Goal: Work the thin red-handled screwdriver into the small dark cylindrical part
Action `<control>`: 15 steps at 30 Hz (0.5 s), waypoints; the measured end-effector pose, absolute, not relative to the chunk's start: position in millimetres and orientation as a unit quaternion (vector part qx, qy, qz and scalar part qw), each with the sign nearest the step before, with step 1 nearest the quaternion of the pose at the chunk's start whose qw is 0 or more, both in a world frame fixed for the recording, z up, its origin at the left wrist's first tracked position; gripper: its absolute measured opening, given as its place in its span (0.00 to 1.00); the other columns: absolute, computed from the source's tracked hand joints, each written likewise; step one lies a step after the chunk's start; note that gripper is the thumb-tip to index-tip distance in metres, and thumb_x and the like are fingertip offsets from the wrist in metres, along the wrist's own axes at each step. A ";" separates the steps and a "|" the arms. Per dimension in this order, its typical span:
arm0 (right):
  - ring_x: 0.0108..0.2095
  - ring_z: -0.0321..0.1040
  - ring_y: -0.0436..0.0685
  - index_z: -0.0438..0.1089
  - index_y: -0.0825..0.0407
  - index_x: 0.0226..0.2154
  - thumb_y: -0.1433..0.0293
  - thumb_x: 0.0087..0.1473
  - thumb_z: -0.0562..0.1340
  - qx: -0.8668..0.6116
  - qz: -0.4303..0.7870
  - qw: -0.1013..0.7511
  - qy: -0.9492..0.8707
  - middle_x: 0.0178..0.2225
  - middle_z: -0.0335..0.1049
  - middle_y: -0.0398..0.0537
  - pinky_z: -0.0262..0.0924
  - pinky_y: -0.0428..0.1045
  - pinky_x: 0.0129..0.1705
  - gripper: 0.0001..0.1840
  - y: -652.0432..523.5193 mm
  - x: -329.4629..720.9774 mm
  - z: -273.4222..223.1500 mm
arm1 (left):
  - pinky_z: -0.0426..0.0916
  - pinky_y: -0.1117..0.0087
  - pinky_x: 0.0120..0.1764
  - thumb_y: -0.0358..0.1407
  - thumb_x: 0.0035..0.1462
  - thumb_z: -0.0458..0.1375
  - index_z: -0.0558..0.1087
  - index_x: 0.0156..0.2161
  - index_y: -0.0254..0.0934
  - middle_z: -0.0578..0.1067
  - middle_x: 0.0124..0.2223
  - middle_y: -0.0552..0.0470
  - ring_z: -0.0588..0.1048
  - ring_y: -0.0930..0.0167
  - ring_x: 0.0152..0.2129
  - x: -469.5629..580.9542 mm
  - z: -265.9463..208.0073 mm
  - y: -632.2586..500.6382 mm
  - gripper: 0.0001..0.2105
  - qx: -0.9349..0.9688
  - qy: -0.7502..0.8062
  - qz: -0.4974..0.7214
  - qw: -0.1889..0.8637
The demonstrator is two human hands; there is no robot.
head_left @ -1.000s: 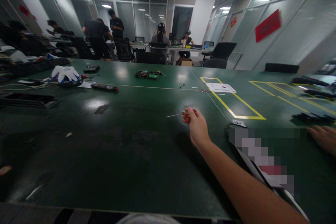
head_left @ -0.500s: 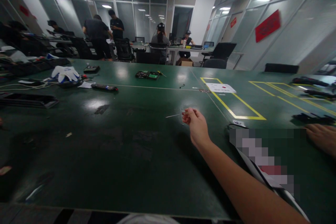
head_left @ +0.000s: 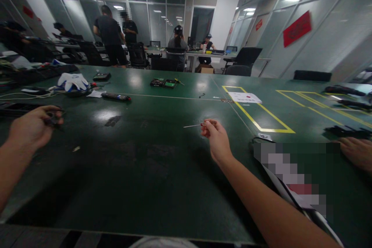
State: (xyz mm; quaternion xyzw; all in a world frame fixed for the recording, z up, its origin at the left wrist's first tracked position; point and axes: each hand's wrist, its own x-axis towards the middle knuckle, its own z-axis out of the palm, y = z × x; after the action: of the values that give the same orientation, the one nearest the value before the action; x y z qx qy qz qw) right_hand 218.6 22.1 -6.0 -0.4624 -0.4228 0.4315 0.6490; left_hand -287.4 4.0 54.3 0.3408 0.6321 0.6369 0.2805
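Note:
My right hand (head_left: 216, 137) is closed over the green table, the fingers pinching a slim screwdriver (head_left: 192, 126). Its thin metal shaft points left, and most of the reddish handle is hidden by the fingers. On the left, my left hand (head_left: 31, 130) is raised over the table with its fingers closed around a small dark piece (head_left: 52, 119), too blurred to name. Behind that hand lies a long black tray-like part (head_left: 17, 109), partly covered by it. The two hands are far apart.
White-and-blue gloves (head_left: 72, 81), a dark pen-shaped tool (head_left: 116, 97) and a circuit board (head_left: 164, 83) lie farther back. A paper sheet (head_left: 244, 97) sits by yellow tape (head_left: 276, 129). Another person's hand (head_left: 356, 151) rests at right. Several people stand or sit beyond.
My left hand has come in from the left edge, holding the small dark piece. My right hand and the screwdriver have barely moved. A person in the background has straightened up.

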 end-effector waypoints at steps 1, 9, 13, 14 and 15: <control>0.28 0.65 0.51 0.73 0.49 0.36 0.58 0.51 0.68 -0.462 0.428 0.648 -0.428 0.30 0.72 0.42 0.62 0.49 0.34 0.14 21.7 218.6 -5.8 | 0.64 0.79 0.35 0.17 0.47 0.49 0.68 0.35 0.28 0.70 0.27 0.57 0.69 0.77 0.28 -274.7 52.1 7.9 0.11 0.350 0.615 0.639 0.302; 0.29 0.66 0.53 0.72 0.49 0.30 0.53 0.57 0.66 -0.472 0.349 0.653 -0.479 0.26 0.70 0.42 0.61 0.50 0.34 0.17 11.7 218.8 8.3 | 0.66 0.70 0.32 0.30 0.50 0.56 0.71 0.40 0.32 0.70 0.33 0.50 0.69 0.70 0.28 -109.6 48.3 20.0 0.10 0.420 0.450 0.608 0.501; 0.26 0.63 0.51 0.70 0.48 0.29 0.52 0.57 0.66 -0.471 0.344 0.665 -0.467 0.25 0.67 0.40 0.58 0.49 0.30 0.18 5.9 216.0 15.6 | 0.64 0.71 0.35 0.22 0.40 0.59 0.68 0.45 0.35 0.71 0.39 0.52 0.71 0.72 0.31 -40.5 38.1 17.4 0.23 0.460 0.411 0.559 0.555; 0.25 0.63 0.51 0.69 0.48 0.28 0.52 0.57 0.65 -0.467 0.346 0.667 -0.465 0.24 0.66 0.40 0.58 0.48 0.29 0.18 4.7 215.2 16.9 | 0.65 0.71 0.36 0.21 0.39 0.59 0.67 0.45 0.36 0.71 0.40 0.52 0.71 0.72 0.32 -27.2 33.2 16.8 0.24 0.475 0.410 0.548 0.553; 0.25 0.62 0.51 0.69 0.48 0.28 0.52 0.57 0.65 -0.464 0.348 0.669 -0.465 0.24 0.65 0.40 0.57 0.48 0.29 0.18 3.6 214.5 18.1 | 0.65 0.69 0.38 0.20 0.40 0.58 0.67 0.45 0.36 0.72 0.41 0.51 0.72 0.72 0.33 -15.7 27.7 16.1 0.23 0.494 0.414 0.536 0.545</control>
State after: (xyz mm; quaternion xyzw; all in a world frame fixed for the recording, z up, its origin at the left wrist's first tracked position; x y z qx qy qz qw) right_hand 214.5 3.6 18.1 -0.4637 -0.4650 0.3481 0.6690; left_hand -15.7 16.1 27.7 0.4939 0.4141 0.5360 0.5452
